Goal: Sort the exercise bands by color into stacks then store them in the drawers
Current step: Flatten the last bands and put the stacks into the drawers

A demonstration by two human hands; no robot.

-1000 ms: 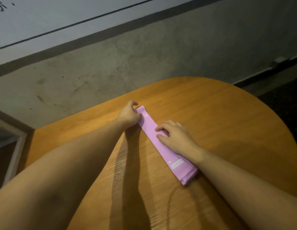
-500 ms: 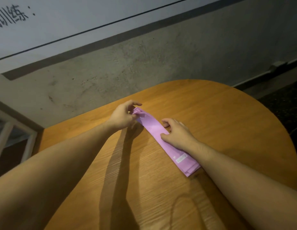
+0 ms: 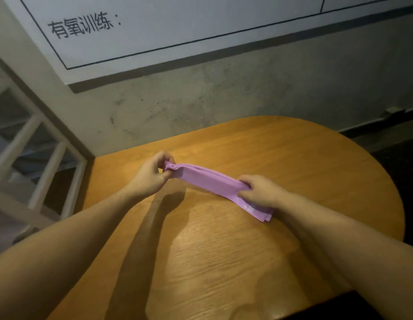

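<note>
A stack of thin pink bands (image 3: pixel 210 180), flat rubbery strips with layered edges showing at both ends, is held over the worktop (image 3: pixel 224 250). The left hand (image 3: pixel 150 176) pinches the far end of the bands, fingers (image 3: pixel 165 158) curled over the top and thumb beneath, lifting that end off the wood. The right hand (image 3: pixel 258 192) grips the bands nearer their other end, fingers wrapped across the width; beyond it the tip with a small white label (image 3: pixel 249 207) lies on or just above the worktop, which I cannot tell. The worktop is smooth orange-brown wood with visible grain and a rounded far edge. Behind the bands stands a rough grey concrete wall (image 3: pixel 224 93) carrying a white board (image 3: pixel 177 24) with black lines and printed characters.
</note>
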